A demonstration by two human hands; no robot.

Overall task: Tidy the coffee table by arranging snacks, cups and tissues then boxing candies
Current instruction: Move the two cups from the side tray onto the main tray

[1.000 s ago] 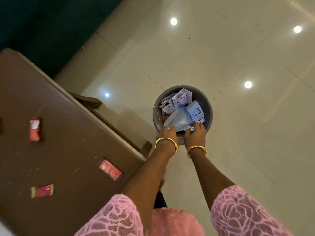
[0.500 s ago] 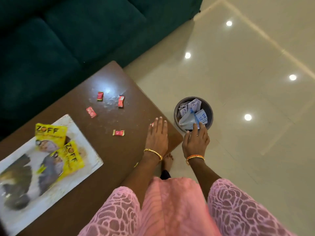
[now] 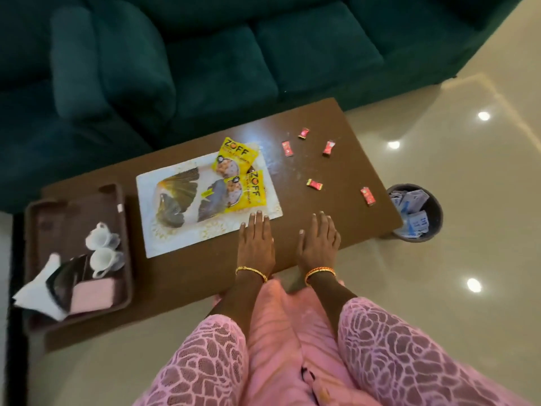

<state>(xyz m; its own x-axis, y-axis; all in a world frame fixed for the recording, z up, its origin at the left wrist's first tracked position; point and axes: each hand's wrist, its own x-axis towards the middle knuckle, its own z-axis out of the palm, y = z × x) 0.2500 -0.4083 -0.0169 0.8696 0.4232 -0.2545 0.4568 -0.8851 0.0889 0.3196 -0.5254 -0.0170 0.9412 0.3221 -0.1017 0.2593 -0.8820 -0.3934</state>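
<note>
The brown worktop [image 3: 181,276] is running across the middle of the frame, and both hands are lying flat over its near edge at centre, side by side but apart, fingers straight and holding nothing. The left hand [image 3: 255,244] is reaching with its fingertips to the near right corner of the white placemat [image 3: 164,241], while the right hand [image 3: 319,243] is lying just beside it on bare wood; each wrist is wearing 1 gold bangle. On the placemat 2 yellow snack packets are lying, the far packet [image 3: 234,155] overlapping the mat's upper right corner and the near packet [image 3: 244,190] sitting just below it, the 2 overlapping slightly. To the right of the mat 5 red wrapped candies are lying scattered and apart: 1 candy [image 3: 287,148] nearest the packets, a second candy [image 3: 304,133] towards the far edge, a third candy [image 3: 329,148] to its right, a fourth candy [image 3: 314,184] nearer the middle, and a fifth candy [image 3: 368,195] close to the worktop's right edge. At the left of the frame a brown tray [image 3: 123,230] is holding 2 white cups, 1 cup [image 3: 101,237] above the other cup [image 3: 105,260], with a pink tissue box [image 3: 90,294] and a white tissue [image 3: 38,288] at its lower end. On the floor at the right edge of the worktop 1 round bin [image 3: 433,212] is standing, filled with blue and white wrappers. A dark green sofa [image 3: 234,54] is filling the top of the frame.
</note>
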